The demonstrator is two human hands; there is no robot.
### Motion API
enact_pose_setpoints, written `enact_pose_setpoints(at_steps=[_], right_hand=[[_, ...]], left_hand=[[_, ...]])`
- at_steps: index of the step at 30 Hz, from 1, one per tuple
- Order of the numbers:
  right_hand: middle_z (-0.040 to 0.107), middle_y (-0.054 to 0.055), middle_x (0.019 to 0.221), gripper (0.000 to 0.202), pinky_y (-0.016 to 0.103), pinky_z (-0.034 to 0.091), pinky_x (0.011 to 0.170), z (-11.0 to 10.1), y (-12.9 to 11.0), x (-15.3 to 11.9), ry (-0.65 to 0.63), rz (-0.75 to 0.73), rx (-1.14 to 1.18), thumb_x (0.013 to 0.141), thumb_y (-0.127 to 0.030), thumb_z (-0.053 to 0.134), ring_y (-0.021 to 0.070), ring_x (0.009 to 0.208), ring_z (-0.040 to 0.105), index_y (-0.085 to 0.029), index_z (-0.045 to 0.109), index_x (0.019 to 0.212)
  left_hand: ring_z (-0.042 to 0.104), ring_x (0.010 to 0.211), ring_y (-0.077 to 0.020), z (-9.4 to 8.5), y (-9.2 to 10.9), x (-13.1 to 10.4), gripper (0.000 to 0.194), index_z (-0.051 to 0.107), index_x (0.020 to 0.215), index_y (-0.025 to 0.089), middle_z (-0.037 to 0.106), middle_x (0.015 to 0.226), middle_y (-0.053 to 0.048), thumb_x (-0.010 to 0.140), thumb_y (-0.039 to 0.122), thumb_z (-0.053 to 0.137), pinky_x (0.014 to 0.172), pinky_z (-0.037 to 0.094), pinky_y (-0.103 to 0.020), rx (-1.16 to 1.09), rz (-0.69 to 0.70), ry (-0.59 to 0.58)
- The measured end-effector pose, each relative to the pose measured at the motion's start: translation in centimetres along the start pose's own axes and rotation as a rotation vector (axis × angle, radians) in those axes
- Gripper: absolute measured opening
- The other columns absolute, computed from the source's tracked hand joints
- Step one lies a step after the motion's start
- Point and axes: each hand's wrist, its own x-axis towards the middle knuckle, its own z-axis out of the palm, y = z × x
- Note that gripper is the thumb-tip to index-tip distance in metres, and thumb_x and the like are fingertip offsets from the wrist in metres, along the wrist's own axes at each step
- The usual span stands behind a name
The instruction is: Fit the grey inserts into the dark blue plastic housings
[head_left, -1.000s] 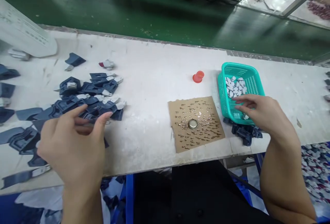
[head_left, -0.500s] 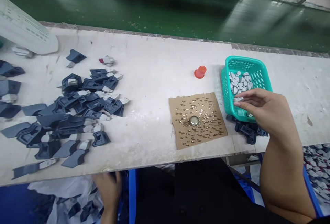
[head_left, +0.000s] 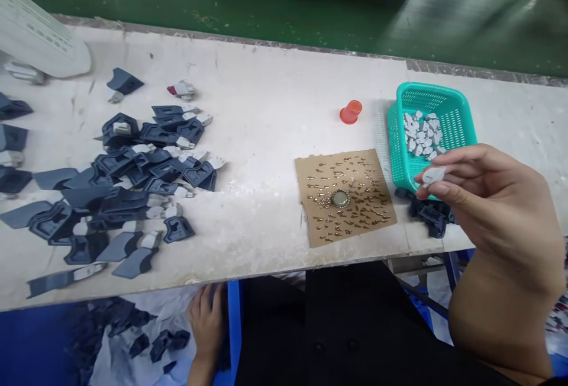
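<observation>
Between the thumb and fingers of my right hand is a small white plastic piece, held just over the near right corner of a green basket. Similar small white pieces lie loose inside that basket. My left hand hangs below the table's front edge beside the wall of a blue bin, its fingers stretched upward and holding nothing I can see. Dark blue-grey plastic parts lie on clear plastic sheeting near it.
A cardboard square dotted with wet glue-like drops bears a round metal cap. Behind it is a red cup. Dark and white joined parts cover the table's left side, near a white bottle. Dark parts lie by the basket.
My right hand has lifted from inside the basket toward me and right, now with a white plastic piece in its pinch. My left hand has shifted slightly right. The view has moved a little.
</observation>
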Motion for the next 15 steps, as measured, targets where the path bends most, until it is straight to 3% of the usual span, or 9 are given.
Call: enact_pose_setpoints(at_steps=[3, 6, 10, 13, 15], right_hand=[[0.077, 0.000, 0.080, 0.021, 0.025, 0.064, 0.068, 0.3, -0.1, -0.2, -0.119, 0.047, 0.106, 0.079, -0.031, 0.088, 0.0140, 0.069, 0.073, -0.027, 0.076, 0.096], [0.077, 0.001, 0.080, 0.019, 0.026, 0.063, 0.067, 0.7, 0.0, -0.4, -0.139, 0.075, 0.137, 0.080, -0.030, 0.087, 0.0137, 0.068, 0.071, -0.026, 0.076, 0.095], [0.076, 0.001, 0.078, 0.019, 0.026, 0.061, 0.064, 1.0, 0.1, -0.4, -0.210, 0.126, 0.167, 0.081, -0.032, 0.087, 0.0140, 0.067, 0.070, -0.026, 0.076, 0.096], [0.076, 0.002, 0.080, 0.019, 0.025, 0.061, 0.064, 1.3, 0.3, -0.5, -0.278, 0.165, 0.212, 0.083, -0.034, 0.086, 0.0128, 0.065, 0.069, -0.026, 0.077, 0.098], [0.077, 0.002, 0.080, 0.018, 0.024, 0.061, 0.062, 1.4, 0.4, -0.6, -0.307, 0.181, 0.244, 0.084, -0.036, 0.085, 0.0125, 0.064, 0.069, -0.027, 0.077, 0.097]], left_hand=[[0.056, 0.133, -0.0386, -0.5, -0.9, 0.1, 0.037, 0.075, 0.109, 0.017, 0.068, 0.124, -0.020, 0.096, 0.039, 0.048, 0.118, 0.041, -0.062, 0.025, 0.002, -0.013], [0.044, 0.148, -0.0453, -1.5, -2.1, 1.3, 0.044, 0.071, 0.116, 0.010, 0.058, 0.141, -0.027, 0.097, 0.043, 0.048, 0.122, 0.034, -0.066, 0.079, -0.061, 0.023], [0.046, 0.144, -0.0484, -3.6, -3.6, 2.6, 0.046, 0.070, 0.116, 0.009, 0.052, 0.146, -0.031, 0.097, 0.046, 0.050, 0.115, 0.039, -0.069, 0.122, -0.156, 0.114], [0.038, 0.145, -0.0541, -5.0, -3.7, 1.6, 0.054, 0.064, 0.128, 0.007, 0.042, 0.148, -0.035, 0.091, 0.047, 0.061, 0.113, 0.033, -0.077, 0.166, -0.284, 0.302], [0.045, 0.136, -0.0540, -5.4, -3.0, -0.3, 0.051, 0.065, 0.120, 0.010, 0.050, 0.134, -0.031, 0.084, 0.046, 0.069, 0.107, 0.037, -0.079, 0.130, -0.318, 0.342]])
